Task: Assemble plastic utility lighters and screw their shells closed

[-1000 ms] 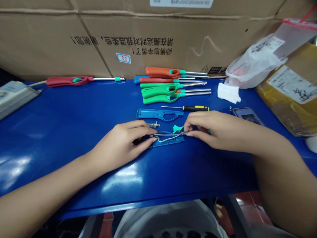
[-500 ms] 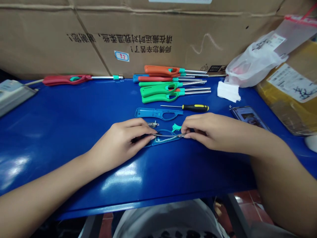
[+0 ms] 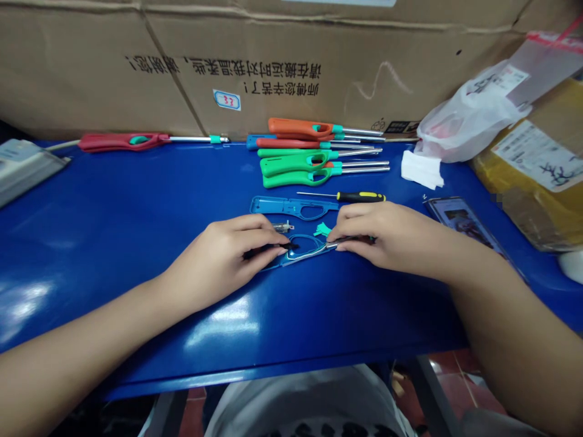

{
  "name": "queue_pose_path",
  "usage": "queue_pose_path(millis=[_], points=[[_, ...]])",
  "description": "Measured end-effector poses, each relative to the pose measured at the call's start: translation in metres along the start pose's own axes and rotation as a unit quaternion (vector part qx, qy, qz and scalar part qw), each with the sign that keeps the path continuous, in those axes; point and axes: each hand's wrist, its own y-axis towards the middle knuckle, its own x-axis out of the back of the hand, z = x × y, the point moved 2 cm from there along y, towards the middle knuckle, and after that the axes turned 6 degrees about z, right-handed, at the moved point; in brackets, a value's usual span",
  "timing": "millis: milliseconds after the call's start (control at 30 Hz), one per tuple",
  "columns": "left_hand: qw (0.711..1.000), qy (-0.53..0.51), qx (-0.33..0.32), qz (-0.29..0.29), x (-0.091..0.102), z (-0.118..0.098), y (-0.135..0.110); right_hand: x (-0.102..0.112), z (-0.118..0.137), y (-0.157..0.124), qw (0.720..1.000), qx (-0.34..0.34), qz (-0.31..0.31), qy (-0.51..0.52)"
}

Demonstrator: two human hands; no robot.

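Note:
My left hand (image 3: pixel 239 246) is closed in a pinch at the left part of a blue lighter half-shell (image 3: pixel 314 250), with a small black part (image 3: pixel 294 246) at its fingertips. At the shell's right end, my right hand (image 3: pixel 364 230) pinches a metal tube (image 3: pixel 333 244), largely hidden under its fingers. A thin pale wire or hose (image 3: pixel 306 256) runs along the half-shell toward that tube. A green trigger piece (image 3: pixel 322 229) lies just left of my right fingers. Beside my left fingers rests a small metal-ended part (image 3: pixel 285 227), partly hidden. Behind them lies the other blue half-shell (image 3: pixel 291 207).
A yellow-black screwdriver (image 3: pixel 362 196) and a pile of gas lighters (image 3: pixel 296 165) lie farther back. A red lighter (image 3: pixel 122 142) is at the back left. A phone (image 3: pixel 464 221), white paper (image 3: pixel 422 169) and a taped box (image 3: pixel 523 212) stand right. A large carton (image 3: pixel 182 115) borders the table.
My right hand has shifted slightly left, and more of the metal tube shows under it. The thin strand that stretched between my fingertips no longer shows there; the black part is now visible.

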Motion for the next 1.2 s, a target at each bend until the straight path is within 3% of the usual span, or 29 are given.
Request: queue_pose_path(millis=[333,600,933,1200], points=[[1.0,0.008,0.012,0.0,0.002,0.001,0.001,-0.002,0.014,0.001,0.998,0.004,0.001,-0.069],[1.0,0.016,0.015,0.002,0.002,0.001,0.001,-0.001,0.014,0.002,0.999,0.028,-0.01,0.01],[0.999,0.027,0.033,0.018,0.003,0.0,0.001,-0.005,0.006,0.009,0.994,-0.015,-0.045,0.095],[0.998,0.038,0.044,0.019,0.004,-0.001,0.001,-0.004,0.01,0.007,0.997,-0.008,-0.042,0.06]])
